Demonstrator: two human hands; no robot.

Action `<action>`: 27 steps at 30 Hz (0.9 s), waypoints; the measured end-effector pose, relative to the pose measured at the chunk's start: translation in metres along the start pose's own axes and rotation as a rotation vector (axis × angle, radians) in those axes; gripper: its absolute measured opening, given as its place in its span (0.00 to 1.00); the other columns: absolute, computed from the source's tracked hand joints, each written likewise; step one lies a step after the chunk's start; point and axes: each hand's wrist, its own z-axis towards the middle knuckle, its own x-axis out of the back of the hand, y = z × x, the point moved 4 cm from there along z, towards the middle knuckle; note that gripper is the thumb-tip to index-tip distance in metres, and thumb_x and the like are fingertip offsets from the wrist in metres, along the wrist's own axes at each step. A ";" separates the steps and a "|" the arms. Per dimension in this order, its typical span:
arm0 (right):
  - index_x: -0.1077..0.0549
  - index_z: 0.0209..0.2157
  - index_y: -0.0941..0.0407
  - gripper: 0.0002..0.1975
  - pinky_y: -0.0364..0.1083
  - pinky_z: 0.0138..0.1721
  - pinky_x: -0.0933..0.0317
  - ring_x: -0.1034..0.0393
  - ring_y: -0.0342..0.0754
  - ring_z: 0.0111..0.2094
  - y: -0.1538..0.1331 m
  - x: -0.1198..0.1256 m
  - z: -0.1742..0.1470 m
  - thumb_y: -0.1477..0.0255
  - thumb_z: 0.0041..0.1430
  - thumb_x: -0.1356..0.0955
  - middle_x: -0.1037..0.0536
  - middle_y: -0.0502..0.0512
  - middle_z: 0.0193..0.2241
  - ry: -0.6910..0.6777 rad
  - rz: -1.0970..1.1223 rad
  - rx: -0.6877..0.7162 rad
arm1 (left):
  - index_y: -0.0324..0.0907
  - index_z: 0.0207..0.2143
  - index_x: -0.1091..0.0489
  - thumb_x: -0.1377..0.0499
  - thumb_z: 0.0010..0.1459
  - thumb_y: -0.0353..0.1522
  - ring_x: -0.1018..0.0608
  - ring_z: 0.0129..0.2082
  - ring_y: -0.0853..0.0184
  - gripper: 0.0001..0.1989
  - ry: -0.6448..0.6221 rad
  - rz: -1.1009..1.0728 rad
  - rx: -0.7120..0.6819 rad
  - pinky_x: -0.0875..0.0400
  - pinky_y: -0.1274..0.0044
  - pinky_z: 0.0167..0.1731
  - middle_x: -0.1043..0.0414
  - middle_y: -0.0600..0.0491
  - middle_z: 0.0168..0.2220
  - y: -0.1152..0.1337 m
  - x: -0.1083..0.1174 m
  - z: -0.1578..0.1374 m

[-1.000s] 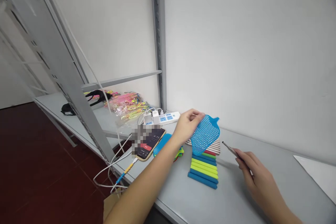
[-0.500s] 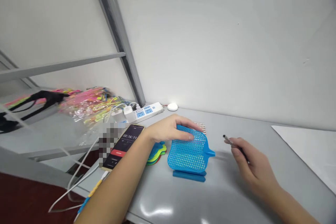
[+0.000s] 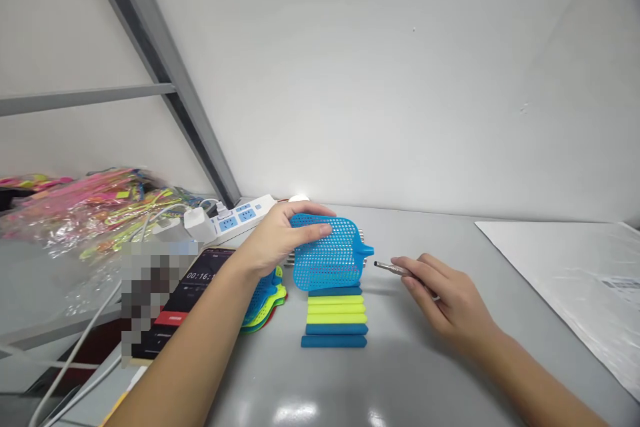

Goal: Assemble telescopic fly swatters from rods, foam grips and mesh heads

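My left hand [image 3: 285,233] pinches a blue mesh fly swatter head [image 3: 327,260] between thumb and fingers, holding it above the table. The head's short neck points right. My right hand [image 3: 450,293] is closed around a slim metal tube [image 3: 393,269], whose open end lies close to the neck but slightly below it, apart. Below the swatter head is a row of blue and yellow grip sleeves [image 3: 336,319]. More swatter heads in blue, yellow, green and red are stacked [image 3: 265,307] beside my left forearm. Several metal rods [image 3: 364,260] show partly behind the blue head.
A phone [image 3: 180,300] with a running timer lies left of my left arm. Behind it stands a white power strip [image 3: 245,217] with plugs and cables. Bagged colourful items [image 3: 100,207] fill the shelf at left. A white plastic package [image 3: 560,273] lies at right.
My view has turned right. The swatter head has moved away from me, uncovering the row of grip sleeves. The tube's end has come closer to the neck.
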 end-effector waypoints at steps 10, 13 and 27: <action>0.31 0.52 0.52 0.14 0.41 0.24 0.47 0.40 0.39 0.22 0.005 -0.001 -0.001 0.74 0.67 0.38 0.33 0.48 0.28 0.015 -0.048 -0.019 | 0.46 0.41 0.24 0.32 0.50 0.41 0.21 0.33 0.66 0.16 -0.090 0.153 0.050 0.26 0.77 0.33 0.23 0.53 0.37 0.002 -0.001 -0.002; 0.30 0.52 0.52 0.14 0.41 0.25 0.47 0.40 0.39 0.23 0.005 -0.003 0.000 0.74 0.67 0.38 0.32 0.48 0.28 0.016 -0.069 -0.006 | 0.48 0.42 0.23 0.31 0.49 0.41 0.22 0.35 0.67 0.17 -0.044 0.184 0.005 0.28 0.78 0.32 0.24 0.53 0.42 0.004 0.001 -0.001; 0.30 0.52 0.52 0.14 0.41 0.26 0.46 0.38 0.40 0.23 0.008 -0.005 0.000 0.72 0.67 0.38 0.30 0.49 0.29 -0.044 -0.121 -0.001 | 0.48 0.41 0.23 0.33 0.50 0.42 0.22 0.40 0.63 0.16 -0.021 0.266 -0.021 0.27 0.76 0.36 0.24 0.53 0.42 0.006 0.000 -0.002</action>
